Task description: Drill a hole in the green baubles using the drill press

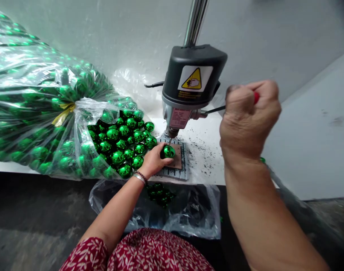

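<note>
My left hand [155,161] grips a shiny green ball [169,151] between thumb and fingers, on a brown board [177,160] over the slotted metal base [184,167] of a drill press [193,77]. The thin drill bit [170,141] points down at the top of the ball; whether it has entered the ball I cannot tell. Raised at the right, my right hand [249,116] is wrapped round the drill press lever [215,110], whose red knob [256,98] shows between the fingers. Many more green balls [124,131] spill from a torn plastic bag just left of the base.
A big clear bag [33,113] of green balls, tied with a yellow strip [63,114], fills the left of the white table [201,141]. Dark shavings lie around the base. Below the table edge hangs an open plastic-lined container [194,210] with green balls inside. A wall stands behind.
</note>
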Available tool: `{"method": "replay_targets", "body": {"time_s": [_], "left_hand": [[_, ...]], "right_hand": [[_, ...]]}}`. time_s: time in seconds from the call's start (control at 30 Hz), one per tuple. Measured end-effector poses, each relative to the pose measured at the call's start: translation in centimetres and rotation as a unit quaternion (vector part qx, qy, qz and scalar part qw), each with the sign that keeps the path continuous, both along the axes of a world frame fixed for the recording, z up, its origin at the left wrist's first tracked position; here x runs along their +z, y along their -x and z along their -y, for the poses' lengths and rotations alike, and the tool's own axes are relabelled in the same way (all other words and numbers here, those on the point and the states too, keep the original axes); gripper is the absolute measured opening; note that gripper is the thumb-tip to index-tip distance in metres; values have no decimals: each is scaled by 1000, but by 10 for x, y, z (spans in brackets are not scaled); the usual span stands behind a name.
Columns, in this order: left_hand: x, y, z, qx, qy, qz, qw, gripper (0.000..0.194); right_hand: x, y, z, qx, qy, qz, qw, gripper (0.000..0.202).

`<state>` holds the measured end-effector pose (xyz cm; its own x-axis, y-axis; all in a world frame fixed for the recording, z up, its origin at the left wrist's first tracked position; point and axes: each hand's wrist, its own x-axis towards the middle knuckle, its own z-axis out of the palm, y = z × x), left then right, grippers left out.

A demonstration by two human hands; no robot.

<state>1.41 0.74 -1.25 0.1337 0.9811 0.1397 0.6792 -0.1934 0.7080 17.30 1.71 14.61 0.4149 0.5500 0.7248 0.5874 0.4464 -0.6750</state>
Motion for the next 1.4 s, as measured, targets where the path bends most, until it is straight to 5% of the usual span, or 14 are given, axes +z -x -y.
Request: {"method": "replay_targets", "body": {"time_s": [0.1,0.27,0.37,0.47,0.67,0.77,0.93,1.07,1.23,1.4], "left_hand": [[3,4,15,-57,-45,-45,996,64],[15,27,45,-163,-137,-137,967,59],[21,47,58,-93,-183,-214,955,37],[23,64,65,28,-144,-320,936,43],[21,73,61,2,-76,-401,913,50],[22,73,54,7,-88,-350,933,51],[23,67,45,-26,-122,-125,984,57],[22,59,39,-37,-68,-25,997,56],[24,55,34,-33,9,104,994,58],[20,51,32,-23,111,258,959,54]], "right_hand": [[12,1,-4,0,32,-12,999,33],[4,0,-5,17,-1,-23,1000,34],[1,-1,-6,23,-16,-16,999,38],[3,0,-5,15,-18,-17,1000,36],[4,4,2,14,-6,-41,999,31],[2,3,3,29,-22,-42,998,34],[-2,1,2,38,-51,-32,997,42],[-2,1,1,49,-57,-38,996,37],[-5,0,0,69,-87,-25,993,39],[-5,0,0,54,-77,-19,995,37]]}}
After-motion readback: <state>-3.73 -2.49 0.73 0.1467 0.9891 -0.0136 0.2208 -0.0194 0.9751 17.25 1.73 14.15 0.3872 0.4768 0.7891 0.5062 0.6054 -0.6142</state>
